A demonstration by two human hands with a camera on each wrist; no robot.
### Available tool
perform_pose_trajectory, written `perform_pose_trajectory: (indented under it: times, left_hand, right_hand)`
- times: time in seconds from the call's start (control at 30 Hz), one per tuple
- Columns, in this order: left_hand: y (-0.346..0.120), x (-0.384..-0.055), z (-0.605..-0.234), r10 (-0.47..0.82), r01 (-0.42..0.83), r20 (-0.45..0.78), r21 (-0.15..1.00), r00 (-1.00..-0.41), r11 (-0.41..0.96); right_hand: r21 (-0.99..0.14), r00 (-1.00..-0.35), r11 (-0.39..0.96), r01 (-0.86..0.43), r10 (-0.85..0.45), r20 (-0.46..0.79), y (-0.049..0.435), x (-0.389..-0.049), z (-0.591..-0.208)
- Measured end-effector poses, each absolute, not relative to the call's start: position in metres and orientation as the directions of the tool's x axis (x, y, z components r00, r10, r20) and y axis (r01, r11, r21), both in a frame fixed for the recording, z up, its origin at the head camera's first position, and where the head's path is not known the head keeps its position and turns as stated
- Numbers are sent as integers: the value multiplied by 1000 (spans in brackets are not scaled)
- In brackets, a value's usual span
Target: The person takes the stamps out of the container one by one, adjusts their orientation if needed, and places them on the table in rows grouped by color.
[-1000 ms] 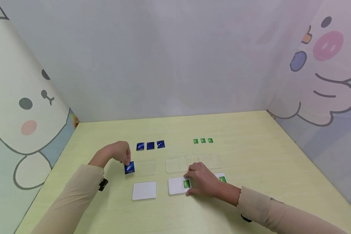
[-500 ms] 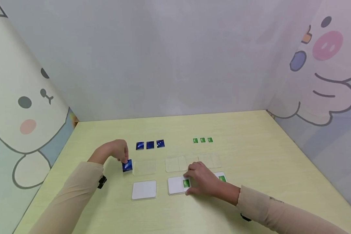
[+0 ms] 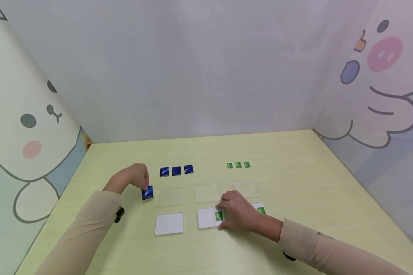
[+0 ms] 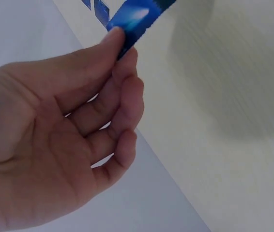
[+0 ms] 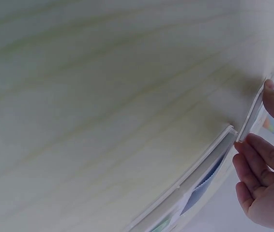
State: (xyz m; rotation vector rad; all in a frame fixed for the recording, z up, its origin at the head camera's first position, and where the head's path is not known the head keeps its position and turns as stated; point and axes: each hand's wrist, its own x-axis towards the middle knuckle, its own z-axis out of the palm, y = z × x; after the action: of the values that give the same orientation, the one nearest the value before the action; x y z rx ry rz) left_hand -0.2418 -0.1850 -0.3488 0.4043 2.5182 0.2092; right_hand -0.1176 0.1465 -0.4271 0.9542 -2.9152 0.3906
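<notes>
In the head view my left hand [image 3: 132, 177] pinches a small blue packet [image 3: 147, 193] by its top edge, left of a clear flat case [image 3: 170, 198]. The left wrist view shows the packet [image 4: 136, 21] between thumb and forefinger, its edge serrated. My right hand [image 3: 239, 211] holds a flat white case [image 3: 206, 219] on the table, thumb at its near edge and fingertips at its far edge. A green card [image 3: 219, 216] lies at that case's right end. The right hand partly hides another white case [image 3: 260, 205] with a green card on it.
Three blue packets [image 3: 176, 170] lie in a row at the back left, and three small green cards [image 3: 238, 165] at the back right. More clear cases [image 3: 206, 193] lie in the middle row. A plain white case [image 3: 169, 224] lies at the front left.
My left hand has moved a little left and away from me with the blue packet, off the clear case's left edge. The right hand stays on the white case.
</notes>
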Motion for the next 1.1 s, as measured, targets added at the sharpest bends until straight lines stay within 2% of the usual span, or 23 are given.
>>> perform_pose_trajectory:
  times: [0.8,1.1]
  left_hand:
    - [-186,-256,-353,260,215,-479,148,-838,965]
    - [-189,-261,-359,286,253,-373,134,-883,958]
  right_hand:
    - [-236,-812,778,-583,-572,120,146,-118,-425]
    - [-234,-809,776,-586,-575,120,147,-118,-425]
